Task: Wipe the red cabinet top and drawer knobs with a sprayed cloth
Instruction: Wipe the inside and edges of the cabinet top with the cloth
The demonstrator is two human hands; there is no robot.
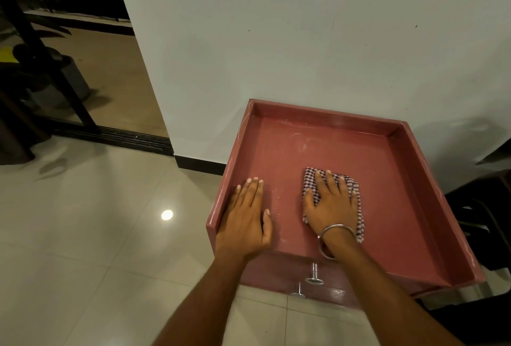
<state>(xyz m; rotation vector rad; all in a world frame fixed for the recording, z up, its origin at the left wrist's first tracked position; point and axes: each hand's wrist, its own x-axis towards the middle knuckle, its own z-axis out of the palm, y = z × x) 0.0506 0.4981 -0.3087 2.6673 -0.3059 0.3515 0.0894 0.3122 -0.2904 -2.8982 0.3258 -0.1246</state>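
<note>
The red cabinet top point(345, 149) is a shallow tray with raised rims on three sides, set against a white wall. A checked cloth point(311, 178) lies folded on it near the front. My right hand point(331, 204), with a metal bangle on the wrist, presses flat on the cloth. My left hand point(246, 215) rests flat on the bare top beside the left rim, fingers together. Two metal drawer knobs point(314, 275) point(298, 291) stick out of the cabinet front below my wrists.
The white wall point(304, 41) stands right behind the cabinet. Glossy floor tiles point(96, 235) spread to the left and front. A dark doorway with a sliding track point(132, 139) and a dark bin point(74, 77) lie at the far left. A dark piece of furniture point(486, 207) sits at the right.
</note>
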